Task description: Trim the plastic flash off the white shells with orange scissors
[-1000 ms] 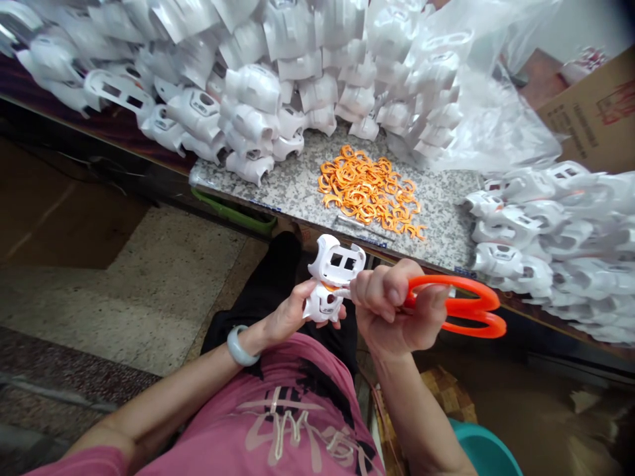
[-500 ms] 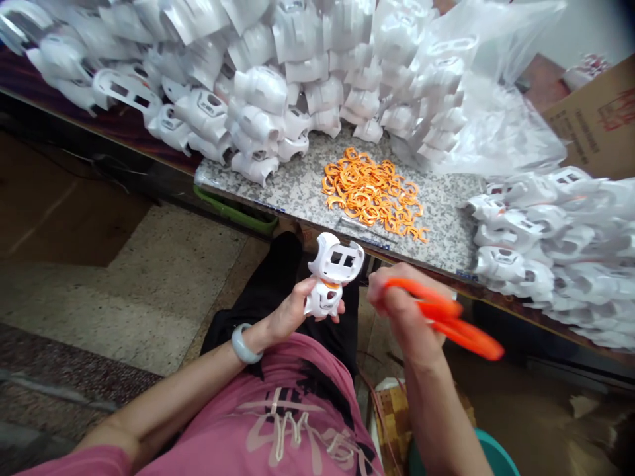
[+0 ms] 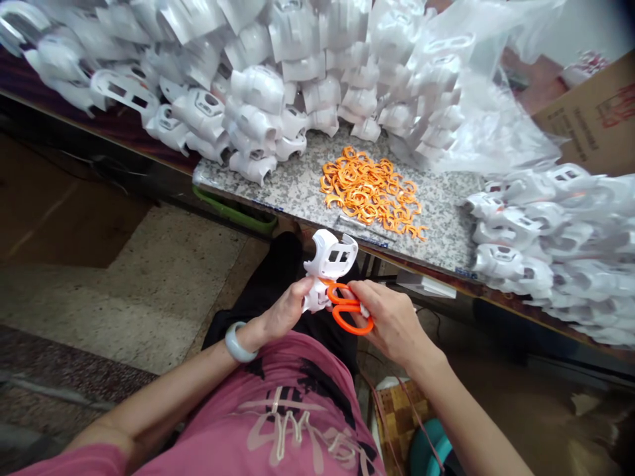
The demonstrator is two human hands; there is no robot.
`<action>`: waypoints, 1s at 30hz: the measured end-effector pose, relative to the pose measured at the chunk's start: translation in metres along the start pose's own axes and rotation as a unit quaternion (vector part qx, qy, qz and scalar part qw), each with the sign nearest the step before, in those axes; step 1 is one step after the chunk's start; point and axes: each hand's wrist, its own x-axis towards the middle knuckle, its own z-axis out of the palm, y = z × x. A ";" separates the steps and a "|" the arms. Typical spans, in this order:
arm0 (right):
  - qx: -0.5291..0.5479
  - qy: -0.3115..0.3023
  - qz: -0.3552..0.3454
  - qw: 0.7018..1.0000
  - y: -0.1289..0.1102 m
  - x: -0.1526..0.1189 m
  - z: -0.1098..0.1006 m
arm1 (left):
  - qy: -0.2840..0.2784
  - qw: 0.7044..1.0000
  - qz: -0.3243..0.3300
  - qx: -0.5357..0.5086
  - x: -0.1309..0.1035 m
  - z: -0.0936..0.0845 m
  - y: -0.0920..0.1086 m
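My left hand (image 3: pixel 290 305) is closed round the lower part of a white plastic housing (image 3: pixel 331 254) with square cut-outs and an orange band at its waist. Orange-handled scissors (image 3: pixel 354 322) are gripped in my right hand (image 3: pixel 391 316), close against the housing's right side. The handle loops point toward the housing and appear to touch it near the orange band; the blades are hidden by my hand. Beyond both hands, a pile of small orange curved clips (image 3: pixel 370 188) lies on the speckled stone slab (image 3: pixel 292 188).
Stacked white housings (image 3: pixel 258 92) cover the back and left of the bench, with more housings (image 3: pixel 526 231) on the right. Clear plastic bags (image 3: pixel 501 125) and a cardboard box (image 3: pixel 590 119) stand at the back right. A woven basket (image 3: pixel 404 410) and teal tub (image 3: pixel 421 446) sit below.
My right hand has swung left with the scissors, bringing their handles against the housing. The left hand and housing have shifted slightly left.
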 end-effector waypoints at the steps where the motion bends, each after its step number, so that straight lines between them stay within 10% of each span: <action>1: 0.002 -0.006 0.004 1.000 0.000 0.000 0.000 | -0.007 1.000 0.001 0.001 0.000 0.000 0.000; 18: -0.036 -0.175 0.101 0.979 -0.014 0.011 0.000 | -0.050 0.992 0.014 0.112 -0.004 -0.006 0.004; 30: 0.004 -0.039 0.042 0.998 0.006 0.000 0.001 | 0.014 0.998 0.019 -0.054 0.006 0.002 -0.007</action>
